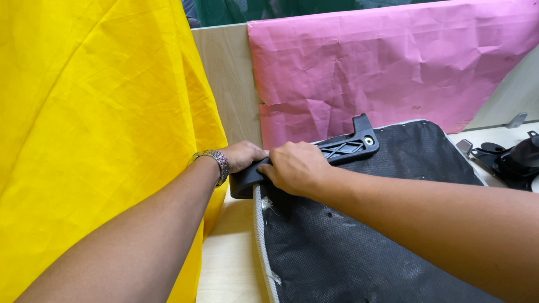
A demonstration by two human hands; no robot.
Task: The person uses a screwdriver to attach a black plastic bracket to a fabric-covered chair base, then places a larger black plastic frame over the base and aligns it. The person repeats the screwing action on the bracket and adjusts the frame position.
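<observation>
A yellow cloth (95, 123) hangs down the whole left side, draping over the left edge of the pale wooden table (230, 258). Your left hand (242, 155), with a metal watch (216, 163) on its wrist, is curled around the left end of a black plastic bracket (331, 152), fingers closed on it. Just to its right, your right hand (295, 167) presses down over the same bracket, fingers wrapped over its top edge and gripping it too. The bracket lies along the upper left edge of a black fabric panel (365, 235) with a pale mesh border, which rests on the table. Behind stands a wooden board (227, 78) covered by crumpled pink paper (393, 62). At the table's far right edge sit dark plastic parts (508, 160).
</observation>
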